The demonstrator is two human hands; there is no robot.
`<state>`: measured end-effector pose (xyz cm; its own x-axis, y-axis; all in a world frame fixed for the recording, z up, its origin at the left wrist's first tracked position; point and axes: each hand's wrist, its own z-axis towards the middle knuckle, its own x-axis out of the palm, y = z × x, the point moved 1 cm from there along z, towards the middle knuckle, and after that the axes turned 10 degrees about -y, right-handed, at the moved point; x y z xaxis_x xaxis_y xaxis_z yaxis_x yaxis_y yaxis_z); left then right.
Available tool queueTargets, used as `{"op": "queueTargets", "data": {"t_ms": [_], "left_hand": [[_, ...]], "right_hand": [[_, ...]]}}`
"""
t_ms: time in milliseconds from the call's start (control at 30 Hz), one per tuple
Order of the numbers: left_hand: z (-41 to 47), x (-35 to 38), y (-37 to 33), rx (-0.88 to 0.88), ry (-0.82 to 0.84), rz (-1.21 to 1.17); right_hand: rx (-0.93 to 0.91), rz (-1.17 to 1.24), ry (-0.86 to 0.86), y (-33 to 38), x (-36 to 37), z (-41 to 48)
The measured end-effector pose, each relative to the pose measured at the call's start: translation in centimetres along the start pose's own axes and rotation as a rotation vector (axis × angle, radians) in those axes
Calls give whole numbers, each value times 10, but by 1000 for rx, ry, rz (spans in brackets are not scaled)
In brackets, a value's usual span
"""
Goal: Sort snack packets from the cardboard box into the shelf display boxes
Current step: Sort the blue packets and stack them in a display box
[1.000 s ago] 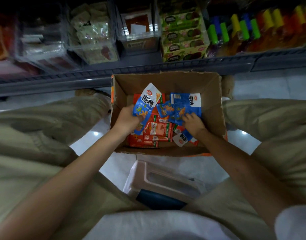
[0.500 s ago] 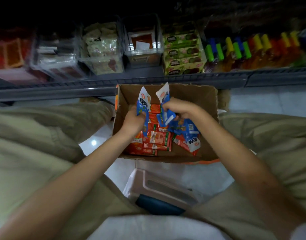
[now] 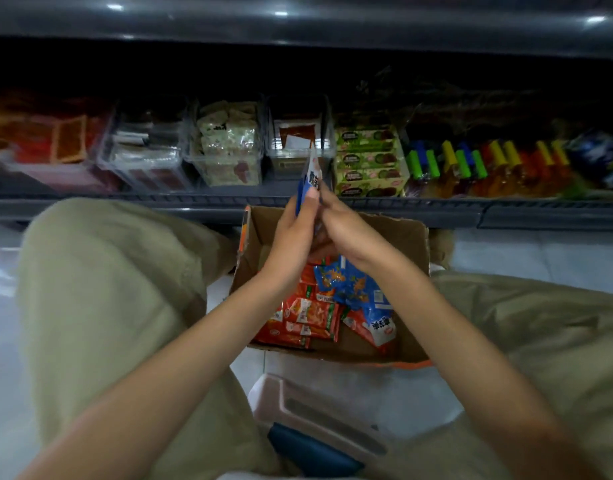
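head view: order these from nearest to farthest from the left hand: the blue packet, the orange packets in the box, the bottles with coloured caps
1. blue packet: held in the fingers of the left hand, raised above the cardboard box.
2. orange packets: lying in the box, below the hand.
3. bottles: on the shelf, far off to the right.

A shop: a low shelf (image 3: 229,202) stocked with display boxes (image 3: 229,147) of packaged snacks.
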<state>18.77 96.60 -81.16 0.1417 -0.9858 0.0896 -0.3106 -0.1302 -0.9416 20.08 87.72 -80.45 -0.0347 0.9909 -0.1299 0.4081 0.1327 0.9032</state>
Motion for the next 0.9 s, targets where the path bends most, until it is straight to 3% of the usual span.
{"op": "queueTargets", "data": {"t_ms": [133, 300, 433, 533, 667, 767, 900], "left_hand": [[-3, 8, -24, 19, 95, -116], [-21, 21, -60, 106, 305, -92], [-34, 34, -69, 123, 440, -36], [-27, 43, -80, 214, 409, 16], [-12, 56, -116, 603, 260, 429], [-3, 74, -150, 738, 215, 392], [12, 108, -190, 925, 176, 364]], "right_hand": [[-171, -145, -56, 32, -36, -11], [-243, 10, -277, 71, -86, -27], [-357, 157, -215, 88, -111, -37], [-408, 193, -219, 104, -126, -38], [-465, 293, -304, 136, -145, -39], [-507, 358, -306, 165, -159, -39], [-542, 240, -285, 197, -179, -40]]}}
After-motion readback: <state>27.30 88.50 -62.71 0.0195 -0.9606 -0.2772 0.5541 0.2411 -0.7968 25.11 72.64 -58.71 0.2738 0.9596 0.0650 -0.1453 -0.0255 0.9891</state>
